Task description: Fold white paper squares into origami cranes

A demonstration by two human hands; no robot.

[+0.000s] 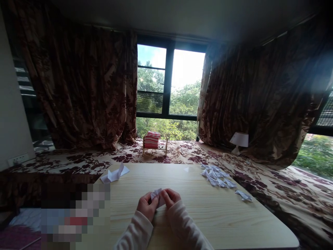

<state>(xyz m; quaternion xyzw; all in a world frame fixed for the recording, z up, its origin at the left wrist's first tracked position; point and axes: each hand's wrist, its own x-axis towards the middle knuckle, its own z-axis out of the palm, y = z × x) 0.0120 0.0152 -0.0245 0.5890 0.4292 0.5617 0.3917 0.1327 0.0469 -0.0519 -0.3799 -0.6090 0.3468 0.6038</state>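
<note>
Between my two hands is a small piece of folded white paper [161, 200], held just above the light wooden table [208, 215]. My left hand [147, 205] pinches its left side, thumb on top. The fingers of my right hand [171, 198] are closed on its upper right part. My fingers cover some of the folds. On the right side of the table lies a cluster of several folded white paper pieces [215, 175], with another folded piece [244, 195] nearer the edge. Partly unfolded white paper [114, 175] stands at the far left corner.
A small rack [155, 151] with striped red-and-white cloths [152, 139] stands on the patterned window ledge [179, 155] beyond the table. A white-shaded lamp [239, 139] is on the ledge at right. Curtains [85, 90] flank the window. A blurred-out patch [78, 218] covers the left front.
</note>
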